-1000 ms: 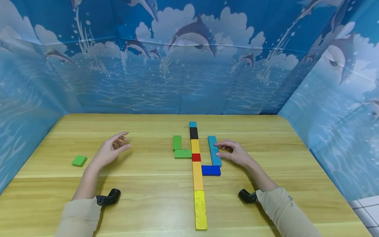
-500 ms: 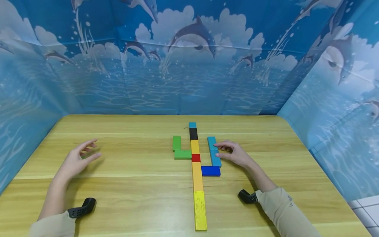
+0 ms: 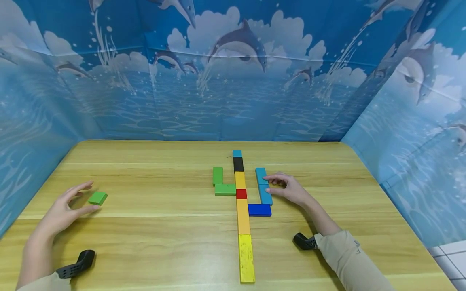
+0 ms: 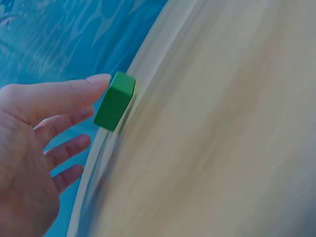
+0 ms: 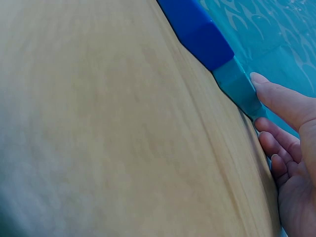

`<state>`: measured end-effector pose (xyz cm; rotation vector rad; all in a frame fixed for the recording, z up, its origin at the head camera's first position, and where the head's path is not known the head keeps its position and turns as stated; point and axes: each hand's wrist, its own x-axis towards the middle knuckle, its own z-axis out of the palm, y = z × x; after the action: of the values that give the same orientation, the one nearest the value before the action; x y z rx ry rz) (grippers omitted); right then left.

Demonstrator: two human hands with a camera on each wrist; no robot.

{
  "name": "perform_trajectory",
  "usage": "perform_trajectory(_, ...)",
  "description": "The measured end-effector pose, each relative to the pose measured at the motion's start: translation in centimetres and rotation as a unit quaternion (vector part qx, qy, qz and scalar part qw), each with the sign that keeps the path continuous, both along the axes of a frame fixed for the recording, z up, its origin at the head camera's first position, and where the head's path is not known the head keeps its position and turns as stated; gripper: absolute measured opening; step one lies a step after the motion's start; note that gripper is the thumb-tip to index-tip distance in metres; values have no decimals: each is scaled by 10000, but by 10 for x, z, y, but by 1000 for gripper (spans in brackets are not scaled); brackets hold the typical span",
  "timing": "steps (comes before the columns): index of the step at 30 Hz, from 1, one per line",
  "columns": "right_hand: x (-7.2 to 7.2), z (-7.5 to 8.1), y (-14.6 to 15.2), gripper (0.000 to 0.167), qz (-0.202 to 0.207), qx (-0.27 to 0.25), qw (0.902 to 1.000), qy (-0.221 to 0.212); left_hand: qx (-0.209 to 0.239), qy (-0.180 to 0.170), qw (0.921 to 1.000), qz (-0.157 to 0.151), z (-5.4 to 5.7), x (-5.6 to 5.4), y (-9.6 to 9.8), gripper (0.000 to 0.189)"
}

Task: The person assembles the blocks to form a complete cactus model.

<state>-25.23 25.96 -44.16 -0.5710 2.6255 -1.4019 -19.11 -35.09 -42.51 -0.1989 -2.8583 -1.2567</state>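
My left hand (image 3: 61, 212) reaches round a small green block (image 3: 98, 198) at the table's left side, thumb on the near side and fingers on the far side, spread apart. In the left wrist view the thumb tip sits right by the green block (image 4: 115, 101). My right hand (image 3: 291, 189) has its thumb and fingertips at the right edges of two light blue blocks (image 3: 261, 175) laid end to end. A dark blue block (image 3: 259, 209) joins their near end to a central column. The light blue block (image 5: 239, 84) shows beside the thumb in the right wrist view.
The column runs away from me: a yellow block (image 3: 246, 258), orange blocks (image 3: 243, 216), a red block (image 3: 241, 194), a black block (image 3: 238, 164) and a light blue tip (image 3: 237, 153). Two green blocks (image 3: 225, 189) form an L on its left. A dolphin-print cloth (image 3: 225, 101) surrounds the wooden table (image 3: 174, 242).
My left hand has moved left and nearer to me, from over bare table to around the small green block. My right hand and the laid blocks have stayed where they were.
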Motion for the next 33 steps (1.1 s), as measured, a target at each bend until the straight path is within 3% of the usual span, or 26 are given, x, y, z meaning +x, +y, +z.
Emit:
perform_trajectory(5,3,5,-2,38,-33,50,10000,-17,-89,-161,9998,38,-5,3,-7,75)
perform_trajectory(11,16,29,-14,37,-34,99,9999,-75,-45,112,9999,-25,-10,4,-13,70)
perform_trajectory(14,17,31,-15,37,-59,97,9999,-89,22,277,9995,-140,-12,4,-14,66)
perform_trajectory(21,16,28,-13,37,-39,81,10000,-40,-37,643,9971,-412,-18,4,-15,53)
perform_trajectory(28,1,2,-2,38,-79,77,9999,11,-291,686,9966,-343,-18,3,-14,49)
perform_trajectory(33,0,-1,1,38,-37,-33,10000,-14,-432,821,9953,-284,-17,-1,-11,44)
